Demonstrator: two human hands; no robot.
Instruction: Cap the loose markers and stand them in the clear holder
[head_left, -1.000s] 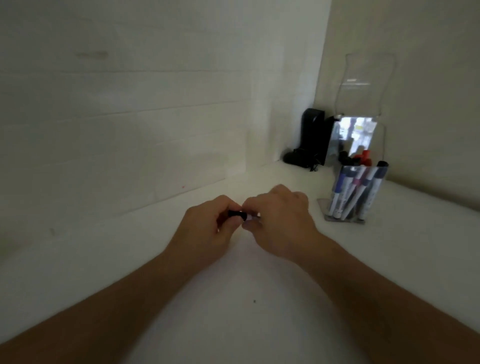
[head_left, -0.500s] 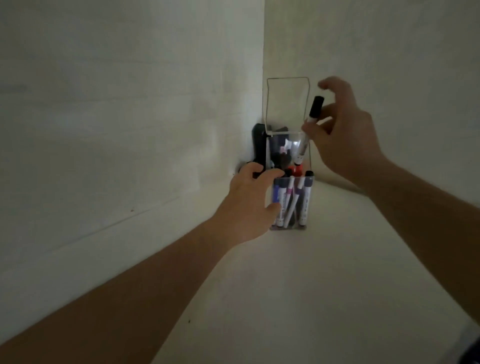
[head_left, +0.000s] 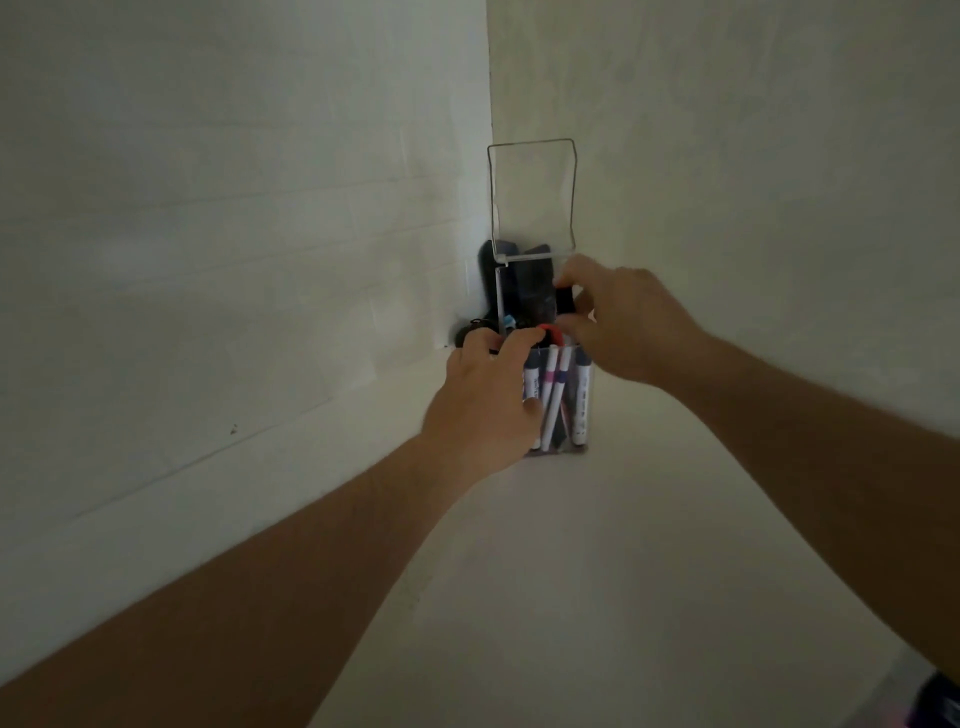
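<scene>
A clear holder (head_left: 584, 410) stands on the white table near the wall corner, its tall clear back panel (head_left: 532, 197) rising above it. Several capped markers (head_left: 553, 395) with white barrels stand inside. My left hand (head_left: 485, 400) grips the holder's left side, thumb across the front. My right hand (head_left: 623, 325) is over the holder's top and pinches the black-capped marker (head_left: 565, 300), whose barrel is lowered in among the others and mostly hidden.
A black object (head_left: 491, 275) stands behind the holder in the corner, with a small dark item (head_left: 470, 332) at its foot. Walls close in at the left and behind. A dark thing (head_left: 940, 701) shows at the bottom right edge.
A second ago both hands pressed a black cap onto a marker. My right hand then lifted it above the holder and has now lowered it in; my left hand grips the holder.
</scene>
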